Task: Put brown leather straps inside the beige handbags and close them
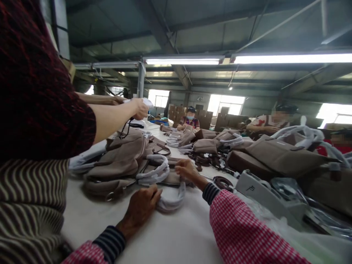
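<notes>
A taupe handbag (173, 178) lies on the white table in front of me, its handle (172, 205) covered in white wrapping and looped toward me. My left hand (143, 206) is low over the tabletop, fingers curled, with the fingertips at the left side of that wrapped handle. At the bag's right side, my right hand (188, 170) has its fingers bent and pressed together on the bag's edge. Exactly what the fingertips pinch is hard to see. Just left of this bag is another wrapped handle (155, 172), which partly overlaps it.
More taupe bags (121, 156) are heaped at left. A large bag (286, 156) and a grey device (258, 194) stand at right, near brown straps (222, 182). A co-worker's arm (112, 117) reaches across from the left holding something white. Other people sit farther back.
</notes>
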A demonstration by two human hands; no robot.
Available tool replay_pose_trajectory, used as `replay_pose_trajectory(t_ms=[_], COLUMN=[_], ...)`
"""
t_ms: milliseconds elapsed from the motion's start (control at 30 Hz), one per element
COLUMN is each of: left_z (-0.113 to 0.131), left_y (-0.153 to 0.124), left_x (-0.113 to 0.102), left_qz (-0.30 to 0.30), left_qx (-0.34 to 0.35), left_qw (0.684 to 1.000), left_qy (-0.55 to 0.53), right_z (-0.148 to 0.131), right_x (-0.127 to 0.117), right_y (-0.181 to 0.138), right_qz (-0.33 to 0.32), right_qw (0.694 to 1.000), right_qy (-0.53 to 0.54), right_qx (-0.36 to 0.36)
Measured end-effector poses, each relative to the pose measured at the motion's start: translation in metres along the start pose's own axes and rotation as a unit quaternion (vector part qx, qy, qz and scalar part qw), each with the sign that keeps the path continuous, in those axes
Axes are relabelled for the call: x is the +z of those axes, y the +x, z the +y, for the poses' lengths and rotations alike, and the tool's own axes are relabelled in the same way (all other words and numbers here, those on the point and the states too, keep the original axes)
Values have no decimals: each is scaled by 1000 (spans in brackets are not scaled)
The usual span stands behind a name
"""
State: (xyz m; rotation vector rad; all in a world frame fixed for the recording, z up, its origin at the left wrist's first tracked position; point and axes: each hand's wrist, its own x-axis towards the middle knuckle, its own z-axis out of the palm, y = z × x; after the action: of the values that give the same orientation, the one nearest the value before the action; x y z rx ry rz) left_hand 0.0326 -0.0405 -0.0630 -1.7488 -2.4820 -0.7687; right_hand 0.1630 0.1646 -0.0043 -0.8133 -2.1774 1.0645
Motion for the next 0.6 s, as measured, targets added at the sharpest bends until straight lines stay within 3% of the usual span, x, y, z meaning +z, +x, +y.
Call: replay_pose_trajectory(t_ms=[100,200,400,500,600], left_z=[4,6,7,2,-7], left_y=[-2,-4,-3,-1,0], left_x=[-4,-7,-5,3,11], left_qz=[6,11,18,15,15], left_qx=[-4,-3,5,15,27], left_qw=[1000,1000,1000,1000,999], left_qy=[8,12,19,20,18], right_z=[-12,-31,-66,-81,-94], right_x=[27,46,68,88,121], right_y=[-3,0,-6,-5,6], right_qz=[-8,50,132,88,29], right_qw=[999,988,923,940,991], right_qy=[-15,-90,-306,-249,2], right_qx=[-49,-111,-190,-217,-128])
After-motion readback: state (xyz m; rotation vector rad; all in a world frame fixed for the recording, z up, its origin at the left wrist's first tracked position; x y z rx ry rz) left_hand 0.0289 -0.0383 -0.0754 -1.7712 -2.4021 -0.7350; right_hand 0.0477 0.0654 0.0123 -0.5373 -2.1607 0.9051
